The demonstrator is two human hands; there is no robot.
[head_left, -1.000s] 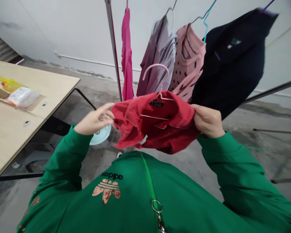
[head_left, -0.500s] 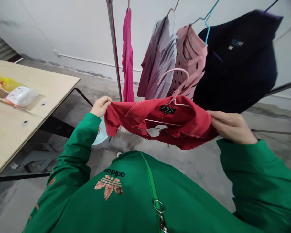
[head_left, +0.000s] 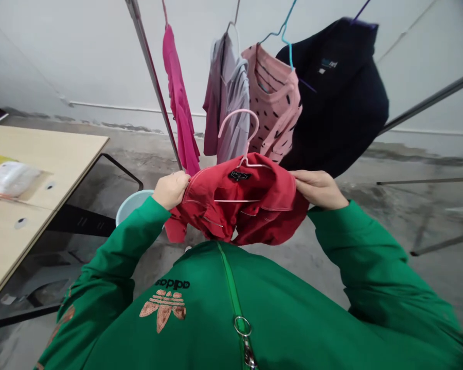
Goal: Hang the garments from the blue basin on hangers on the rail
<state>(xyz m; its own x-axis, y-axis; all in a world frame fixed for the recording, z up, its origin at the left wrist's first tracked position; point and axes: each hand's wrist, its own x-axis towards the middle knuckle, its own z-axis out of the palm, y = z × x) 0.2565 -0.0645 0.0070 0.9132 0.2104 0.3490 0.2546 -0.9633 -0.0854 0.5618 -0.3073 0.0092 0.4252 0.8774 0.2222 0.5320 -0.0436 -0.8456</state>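
A red collared shirt (head_left: pixel 270 218) hangs on a pink hanger (head_left: pixel 257 123) in front of my chest. The hanger's hook rises free above the collar, and its lower bar shows through the neck opening. My left hand (head_left: pixel 171 190) is closed on the shirt's shoulder at the left. On the opposite shoulder, my right hand (head_left: pixel 321 188) pinches the cloth between thumb and fingers. Between the hands the collar stands open, with a black label inside. The shirt's lower part is hidden from view.
Behind the shirt, a metal rack (head_left: pixel 154 77) carries a magenta garment (head_left: pixel 179 97), greyish-purple tops (head_left: pixel 231 92), a pink patterned top (head_left: pixel 272 97) and a black garment (head_left: pixel 339 97). At left are a wooden table (head_left: pixel 69 159) with a plastic-wrapped package (head_left: pixel 11 177), and a pale blue basin (head_left: pixel 133 203).
My hands have come closer together, so the red shirt is less stretched and its collar bunches more. The view has shifted, moving the rack and table leftward in the picture.
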